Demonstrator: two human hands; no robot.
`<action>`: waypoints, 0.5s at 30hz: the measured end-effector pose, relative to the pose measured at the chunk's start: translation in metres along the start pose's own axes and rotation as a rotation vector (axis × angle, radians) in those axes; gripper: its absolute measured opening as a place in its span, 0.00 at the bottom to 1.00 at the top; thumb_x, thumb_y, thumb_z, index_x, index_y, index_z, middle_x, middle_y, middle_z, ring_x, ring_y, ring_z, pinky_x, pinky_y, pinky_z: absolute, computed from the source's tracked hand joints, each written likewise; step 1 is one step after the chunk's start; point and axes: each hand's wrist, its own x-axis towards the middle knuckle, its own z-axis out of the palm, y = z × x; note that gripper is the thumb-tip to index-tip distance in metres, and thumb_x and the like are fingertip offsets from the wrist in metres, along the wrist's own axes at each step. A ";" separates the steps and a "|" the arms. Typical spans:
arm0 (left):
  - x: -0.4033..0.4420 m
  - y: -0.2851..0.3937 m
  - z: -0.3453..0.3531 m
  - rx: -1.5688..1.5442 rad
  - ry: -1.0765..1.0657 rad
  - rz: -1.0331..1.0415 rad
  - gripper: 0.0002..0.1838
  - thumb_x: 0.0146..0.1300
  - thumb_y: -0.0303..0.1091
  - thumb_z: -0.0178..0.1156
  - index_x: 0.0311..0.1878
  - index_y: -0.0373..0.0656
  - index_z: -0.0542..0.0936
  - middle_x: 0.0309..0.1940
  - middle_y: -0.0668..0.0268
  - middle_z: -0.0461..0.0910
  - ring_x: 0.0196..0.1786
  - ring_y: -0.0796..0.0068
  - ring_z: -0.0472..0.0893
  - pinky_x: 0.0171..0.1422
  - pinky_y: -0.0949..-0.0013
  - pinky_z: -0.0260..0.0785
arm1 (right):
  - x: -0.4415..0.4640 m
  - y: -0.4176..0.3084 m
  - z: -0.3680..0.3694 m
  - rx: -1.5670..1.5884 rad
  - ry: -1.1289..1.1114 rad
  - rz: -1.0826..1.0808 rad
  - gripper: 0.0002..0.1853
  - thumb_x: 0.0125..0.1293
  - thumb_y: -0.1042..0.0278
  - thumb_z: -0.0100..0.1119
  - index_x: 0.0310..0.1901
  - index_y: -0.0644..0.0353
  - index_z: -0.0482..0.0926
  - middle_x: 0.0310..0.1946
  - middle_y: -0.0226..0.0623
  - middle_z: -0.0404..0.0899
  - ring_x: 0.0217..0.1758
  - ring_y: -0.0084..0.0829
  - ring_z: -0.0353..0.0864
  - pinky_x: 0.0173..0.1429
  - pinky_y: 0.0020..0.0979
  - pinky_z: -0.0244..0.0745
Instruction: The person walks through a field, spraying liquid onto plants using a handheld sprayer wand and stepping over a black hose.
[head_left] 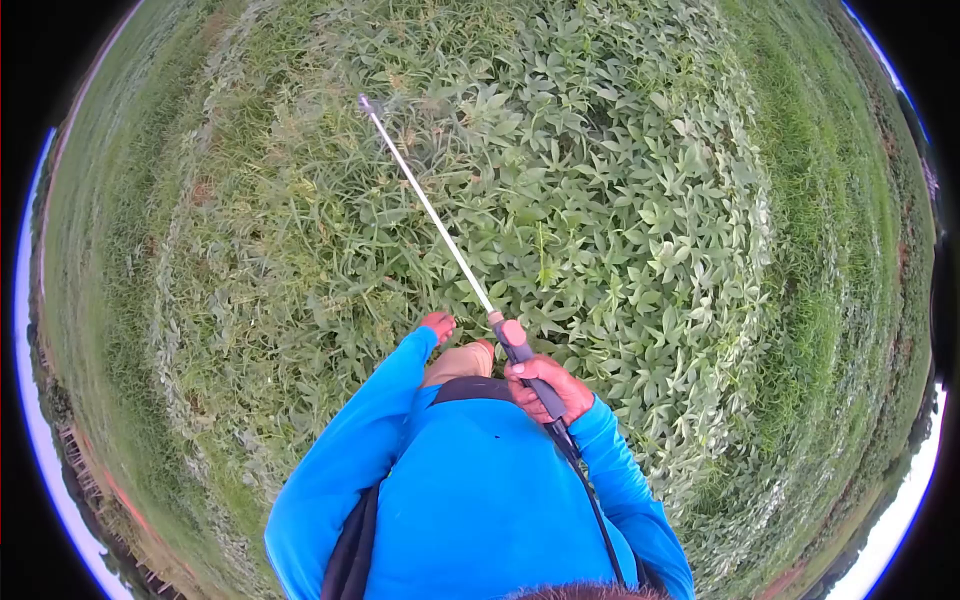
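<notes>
My right hand [552, 388] is wrapped round the dark handle of a spray wand [430, 208]. The wand's pale tube slants up and to the left over the plants, and its dark tip is above the grassy foliage. From the handle's lower end a black hose runs down along my right side. Near my left thigh, my left hand [439, 325] hangs low at the end of a blue sleeve; its fingers are too small to make out.
Leafy green crop plants [650, 220] fill the middle and right, close around my legs. Taller grass and weeds [290, 210] are mixed in at the left. Dark straps [352, 545] cross my blue shirt. Grassy strips [820, 250] lie farther out.
</notes>
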 end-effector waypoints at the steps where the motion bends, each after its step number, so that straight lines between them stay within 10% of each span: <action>1: 0.005 0.001 -0.001 0.041 0.001 -0.023 0.11 0.57 0.42 0.56 0.35 0.45 0.78 0.20 0.70 0.75 0.17 0.79 0.69 0.20 0.71 0.60 | 0.006 -0.009 0.010 -0.002 -0.001 0.005 0.12 0.63 0.57 0.54 0.30 0.52 0.64 0.16 0.20 0.57 0.12 0.13 0.54 0.12 0.18 0.51; 15: 0.057 -0.020 -0.017 0.345 -0.012 0.249 0.11 0.58 0.42 0.53 0.34 0.45 0.78 0.20 0.71 0.76 0.17 0.79 0.71 0.20 0.71 0.62 | 0.083 -0.089 0.063 -0.244 -0.237 0.030 0.15 0.60 0.54 0.58 0.27 0.52 0.66 0.16 0.23 0.63 0.11 0.13 0.59 0.11 0.18 0.51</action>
